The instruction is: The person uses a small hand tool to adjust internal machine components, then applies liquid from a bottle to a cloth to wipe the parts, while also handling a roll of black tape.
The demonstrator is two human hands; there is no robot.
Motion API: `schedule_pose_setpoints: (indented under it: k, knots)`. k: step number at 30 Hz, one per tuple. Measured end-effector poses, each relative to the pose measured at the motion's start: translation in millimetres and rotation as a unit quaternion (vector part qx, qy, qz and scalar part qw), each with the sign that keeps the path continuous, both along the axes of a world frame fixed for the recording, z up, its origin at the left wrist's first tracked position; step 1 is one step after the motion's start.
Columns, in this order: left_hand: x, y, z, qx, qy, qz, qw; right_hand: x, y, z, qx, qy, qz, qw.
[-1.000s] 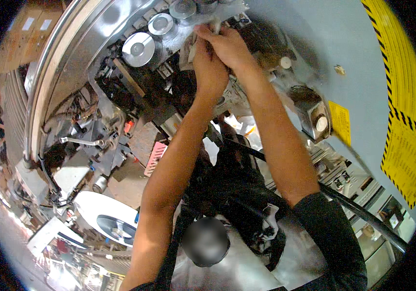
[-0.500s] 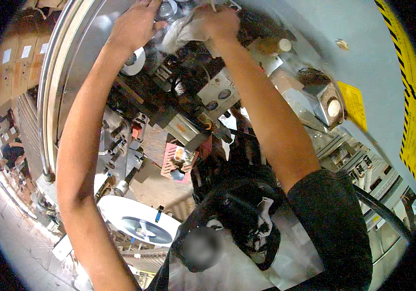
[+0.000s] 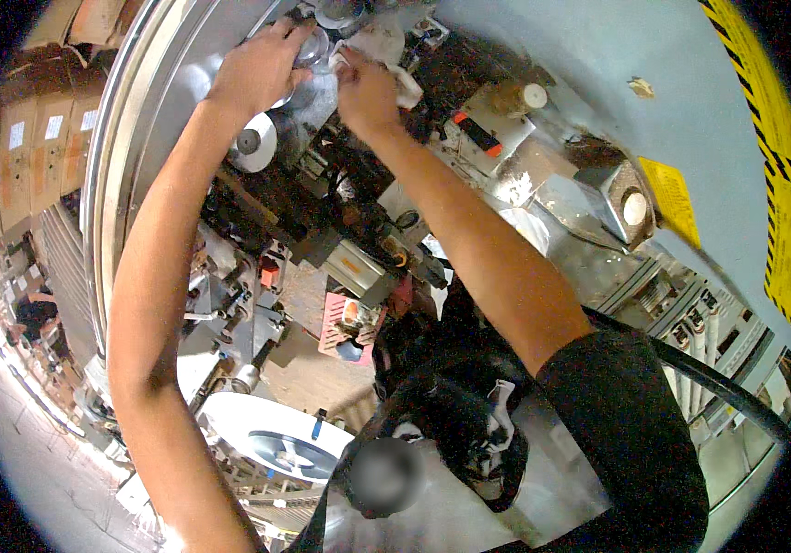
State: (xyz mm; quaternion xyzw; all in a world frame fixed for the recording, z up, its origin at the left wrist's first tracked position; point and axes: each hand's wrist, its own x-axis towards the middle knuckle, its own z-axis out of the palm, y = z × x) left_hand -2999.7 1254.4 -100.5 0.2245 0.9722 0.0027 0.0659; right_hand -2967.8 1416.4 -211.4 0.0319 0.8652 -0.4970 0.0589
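At the top of the head view, my left hand [image 3: 262, 69] rests by a round metal part [image 3: 313, 46] inside the machine, its fingers spread and its thumb apart. No object shows in its grasp. To its right, my right hand [image 3: 368, 100] is closed on a crumpled white cloth [image 3: 408, 89], with folds sticking out beside the knuckles. The cloth lies against the machine's metal surface near the round parts. Under my left wrist sits a white disc with a dark hub [image 3: 248, 141].
An orange-and-black tool [image 3: 478, 135] lies on a plate right of my right forearm. A metal box with a round white knob [image 3: 634, 207] and a black hose [image 3: 718, 380] stand farther right. Below are a pink slotted tray [image 3: 333, 324] and a white reel [image 3: 230, 415].
My right hand has moved left and down with the cloth, closer to my left hand. The orange-and-black tool has come into sight. My left hand stays by the round part.
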Motion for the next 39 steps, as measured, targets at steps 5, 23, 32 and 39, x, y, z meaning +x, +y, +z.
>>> schedule_pose_setpoints:
  k: [5,23,32,39]
  knots:
    - [6,-3,-6,-0.053,0.026,-0.001,0.998,17,-20,7,-0.143,0.075,0.001,0.987]
    - [-12,13,-15,-0.187,0.047,0.115,0.975,14,-24,6,-0.052,0.107,0.014,0.993]
    - [-7,9,34,-0.097,-0.048,-0.039,0.993,8,-11,-1,-0.065,-0.014,0.115,0.991]
    - [7,39,19,-0.176,0.031,0.120,0.977,10,-7,-2,-0.008,0.126,0.084,0.988]
